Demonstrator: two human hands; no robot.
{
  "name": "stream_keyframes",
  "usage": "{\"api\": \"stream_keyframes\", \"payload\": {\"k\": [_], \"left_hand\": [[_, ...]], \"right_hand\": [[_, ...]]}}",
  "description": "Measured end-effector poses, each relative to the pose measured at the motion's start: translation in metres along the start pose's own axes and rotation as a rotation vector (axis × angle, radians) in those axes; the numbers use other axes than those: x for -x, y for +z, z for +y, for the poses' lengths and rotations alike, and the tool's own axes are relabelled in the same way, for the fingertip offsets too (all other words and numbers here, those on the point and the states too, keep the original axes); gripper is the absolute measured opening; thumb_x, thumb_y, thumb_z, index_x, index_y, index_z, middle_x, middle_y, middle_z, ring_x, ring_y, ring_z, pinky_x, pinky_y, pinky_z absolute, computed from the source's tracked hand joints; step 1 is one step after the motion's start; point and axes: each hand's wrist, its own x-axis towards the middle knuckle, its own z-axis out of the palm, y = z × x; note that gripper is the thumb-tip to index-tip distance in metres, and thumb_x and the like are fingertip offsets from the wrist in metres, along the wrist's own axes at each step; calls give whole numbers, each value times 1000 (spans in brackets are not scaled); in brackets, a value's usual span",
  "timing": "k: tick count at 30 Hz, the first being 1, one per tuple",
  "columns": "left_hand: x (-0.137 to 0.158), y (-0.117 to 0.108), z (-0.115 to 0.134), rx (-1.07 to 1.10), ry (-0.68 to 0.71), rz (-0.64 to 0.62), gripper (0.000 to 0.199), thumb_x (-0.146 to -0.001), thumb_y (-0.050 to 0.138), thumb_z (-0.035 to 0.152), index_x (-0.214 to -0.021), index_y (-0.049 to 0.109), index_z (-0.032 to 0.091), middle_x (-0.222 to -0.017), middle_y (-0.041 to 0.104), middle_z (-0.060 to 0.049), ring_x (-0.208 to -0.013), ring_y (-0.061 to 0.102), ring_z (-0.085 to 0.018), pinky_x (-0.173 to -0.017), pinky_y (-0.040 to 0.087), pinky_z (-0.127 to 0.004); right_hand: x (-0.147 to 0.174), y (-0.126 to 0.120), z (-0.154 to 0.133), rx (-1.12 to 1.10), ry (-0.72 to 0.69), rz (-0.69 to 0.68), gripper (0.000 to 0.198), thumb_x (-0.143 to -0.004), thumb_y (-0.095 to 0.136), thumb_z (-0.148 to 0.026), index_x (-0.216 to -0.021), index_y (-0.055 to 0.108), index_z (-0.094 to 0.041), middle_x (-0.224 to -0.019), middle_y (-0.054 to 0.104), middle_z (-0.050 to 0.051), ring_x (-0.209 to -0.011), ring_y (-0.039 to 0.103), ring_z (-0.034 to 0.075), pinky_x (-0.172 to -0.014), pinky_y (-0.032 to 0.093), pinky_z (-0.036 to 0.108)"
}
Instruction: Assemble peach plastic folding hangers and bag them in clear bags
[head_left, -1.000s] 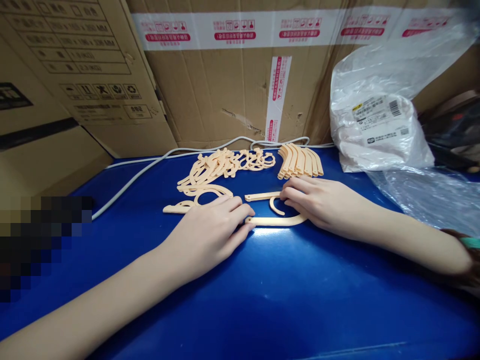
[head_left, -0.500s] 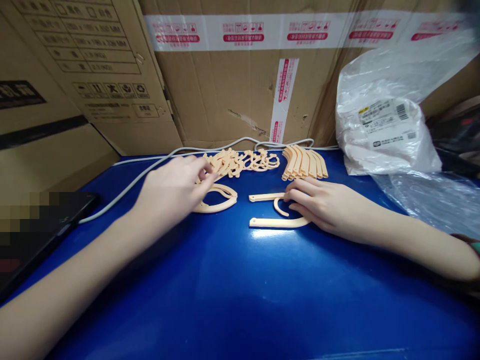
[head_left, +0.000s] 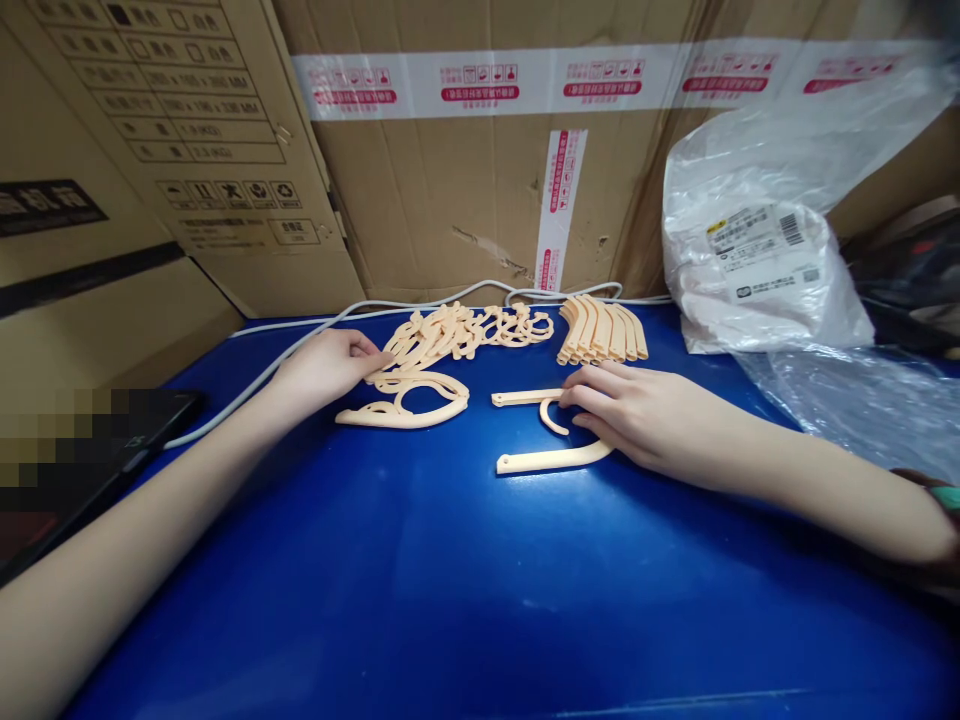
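My left hand [head_left: 330, 362] has thumb and fingertips pinched at the left end of the beige plastic hanger parts; the exact part between them is partly hidden. Just below lies a beige folding hanger [head_left: 405, 420], folded into a loop. My right hand [head_left: 634, 408] closes around the joined end of another hanger. Its upper arm [head_left: 525, 398] and lower arm [head_left: 551, 461] point left, and a small curved hook [head_left: 553, 418] shows between them. The joint itself is covered by my fingers.
Behind sit a heap of beige hanger pieces [head_left: 442, 335] and a row of curved hanger arms [head_left: 604, 330]. A white cable [head_left: 262, 385] crosses the back and left of the blue table [head_left: 480, 580]. A phone [head_left: 150, 440], cardboard boxes [head_left: 435, 200] and a plastic bag [head_left: 765, 260] surround it.
My left hand has drawn back to the left and its fingers have come together at the parts, uncovering more of the folded hanger. The lower arm under my right hand has swung slightly downward.
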Motion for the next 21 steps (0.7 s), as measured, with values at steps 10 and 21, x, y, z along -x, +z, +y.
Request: {"api": "stream_keyframes", "payload": {"k": [10, 21], "left_hand": [[6, -9, 6, 212, -16, 235, 16, -80, 55, 36, -74, 57, 22, -70, 62, -3, -64, 55, -19, -55, 35, -31], [77, 17, 64, 715, 374, -283, 14, -94, 47, 29, -104, 44, 20, -75, 62, 2, -53, 58, -10, -44, 43, -21]], "right_hand": [[-1, 0, -1, 9, -5, 6, 26, -100, 40, -20, -107, 64, -13, -106, 66, 14, -92, 66, 24, -76, 53, 37], [-4, -16, -13, -51, -66, 212, 29, -101, 40, -24, -93, 67, -15, -89, 66, 9, -78, 61, 19, -71, 45, 31]]}}
